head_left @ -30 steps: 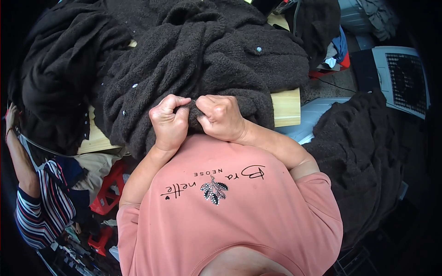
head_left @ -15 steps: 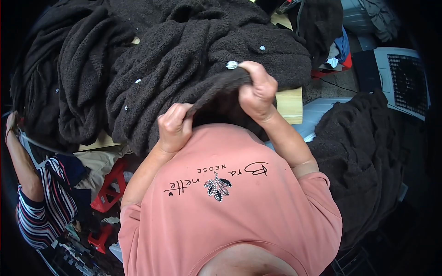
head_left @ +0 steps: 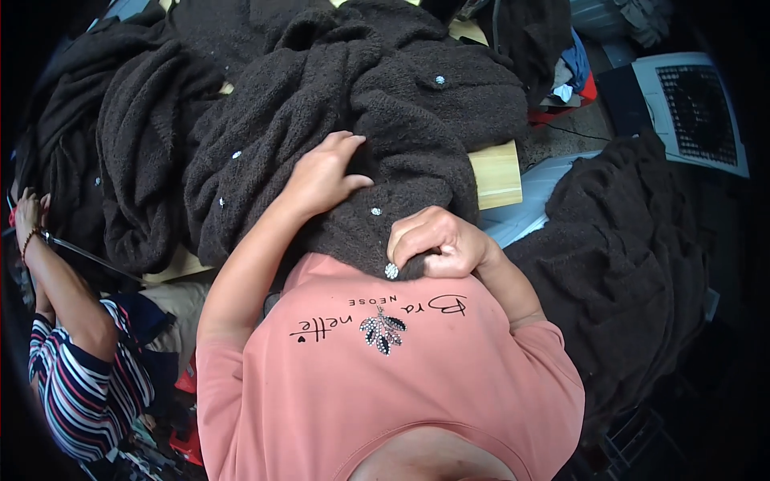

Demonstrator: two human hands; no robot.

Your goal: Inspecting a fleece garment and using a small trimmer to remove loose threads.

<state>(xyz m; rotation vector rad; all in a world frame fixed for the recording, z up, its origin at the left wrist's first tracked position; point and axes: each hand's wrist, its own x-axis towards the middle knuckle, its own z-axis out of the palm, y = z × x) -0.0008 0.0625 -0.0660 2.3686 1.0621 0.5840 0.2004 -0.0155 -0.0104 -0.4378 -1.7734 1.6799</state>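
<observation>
The left hand (head_left: 327, 175) lets go and rests open on the dark knit cloth (head_left: 351, 237), near on the table (head_left: 496, 178); the right hand (head_left: 443, 244), drawn nearer, pinches its edge beside a sparkling button (head_left: 391, 271), that single grip apparently now controlling it.

Your light's soft and fairly even, tho I can't pin down the source. Your pink T-shirt (head_left: 481, 377) comes out nicely bright, while the dark brown knit fabric (head_left: 281, 104) swallows its own folds in murky shadow. The rhinestone button (head_left: 391, 271) throws tiny glints. Center's decently sharp; your fisheye skews the white frame (head_left: 650, 92) near the rim, and the corners go full black.
</observation>
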